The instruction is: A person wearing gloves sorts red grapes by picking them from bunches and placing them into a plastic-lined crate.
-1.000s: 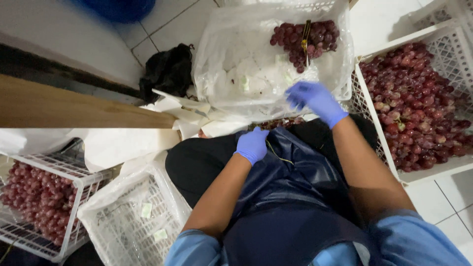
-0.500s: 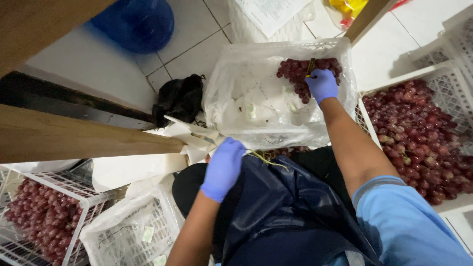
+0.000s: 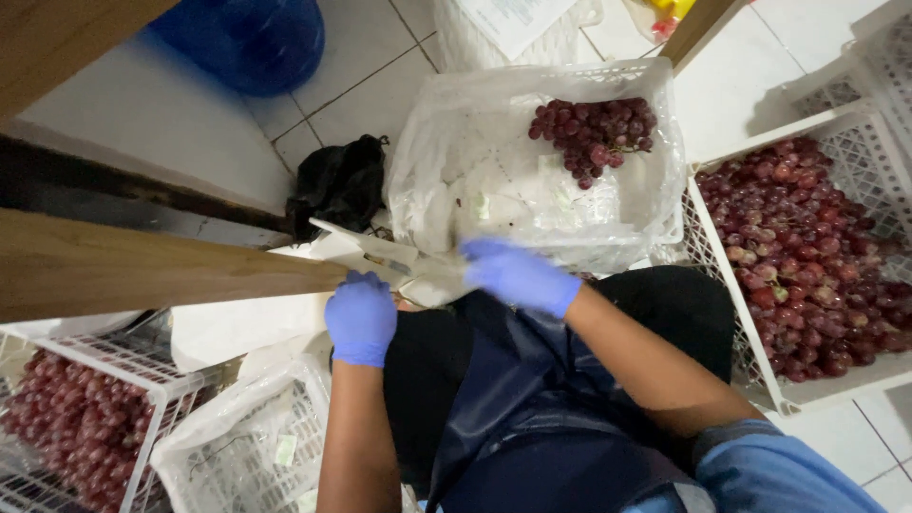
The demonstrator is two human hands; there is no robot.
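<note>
Lined crate (image 3: 655, 204), landmark: holds one bunch of red grapes (image 3: 594, 133) in its far corner. Left hand (image 3: 360, 318) (blue glove), just before crate's near-left corner, fingers curled; grasp unclear. Right hand (image 3: 518, 274), at crate's near rim, blurred; grip cannot be told.

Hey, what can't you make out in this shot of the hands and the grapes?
- Right hand, head view: motion blur; whether it holds anything can't be told.
- Left hand: curled fingers hide whatever is under them.
- Right crate: cut off by the frame edge.
- Left crate: cut off at the bottom left corner.
</note>
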